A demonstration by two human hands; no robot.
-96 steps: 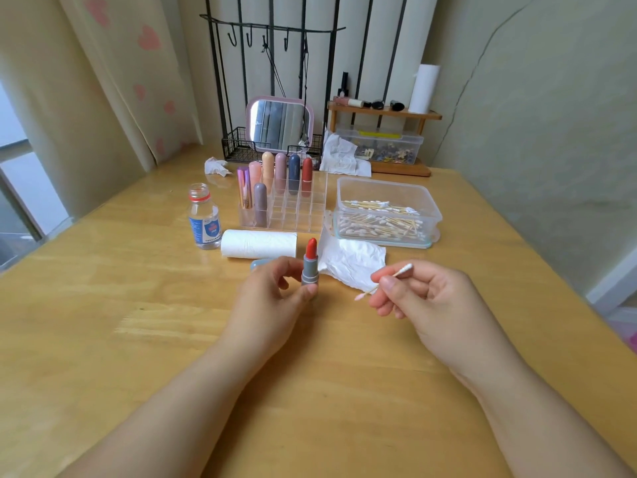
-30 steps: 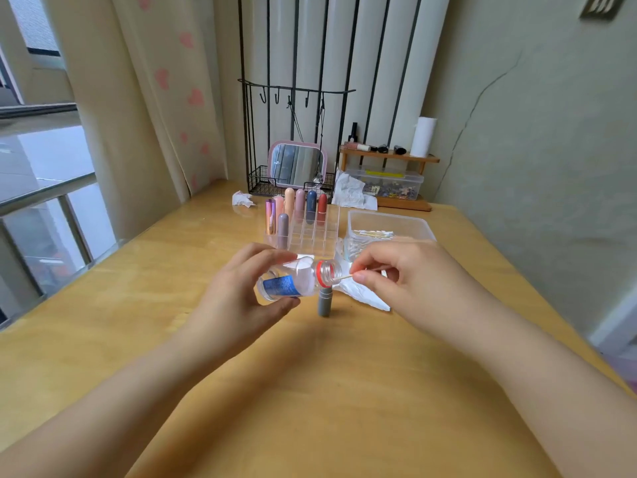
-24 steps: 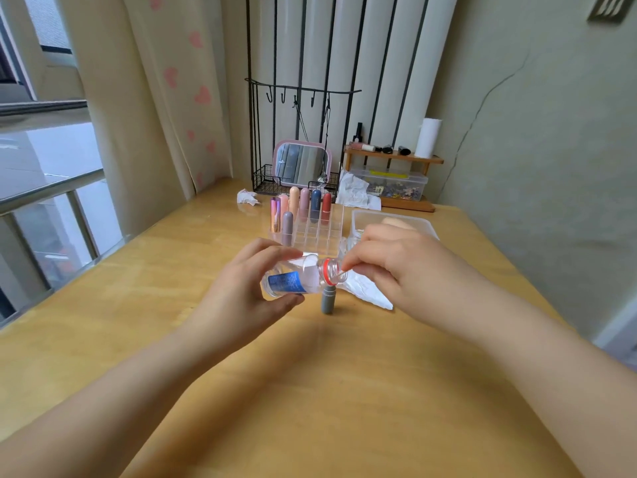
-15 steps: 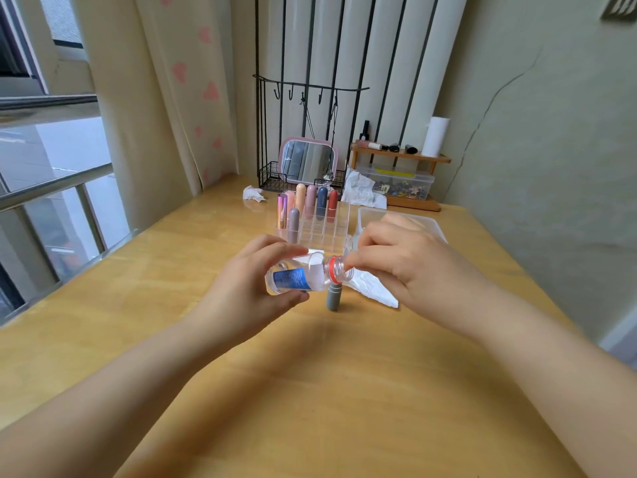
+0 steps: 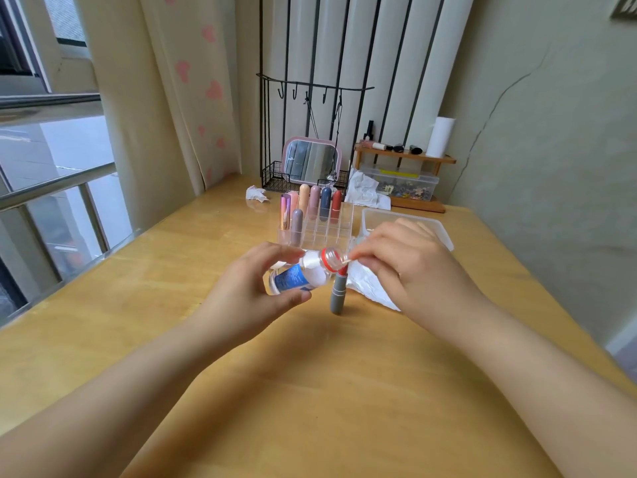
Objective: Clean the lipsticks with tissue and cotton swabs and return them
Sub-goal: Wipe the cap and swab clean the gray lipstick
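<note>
Left hand [image 5: 255, 291] grips the tilted bottle [image 5: 296, 277] so her right hand [image 5: 396, 267] can pinch a cotton swab [image 5: 345, 260] into its mouth, wetting it.

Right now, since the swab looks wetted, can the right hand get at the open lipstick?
Probably yes: the right hand pinches the swab just above the upright lipstick; nothing lies between.

Clear glossy plastic bottle [image 5: 296, 276] is catching light; matt grey lipstick [image 5: 337, 294] is standing on smooth varnished wooden table [image 5: 310, 391], crinkled paper tissue [image 5: 368, 286] at three o'clock.
</note>
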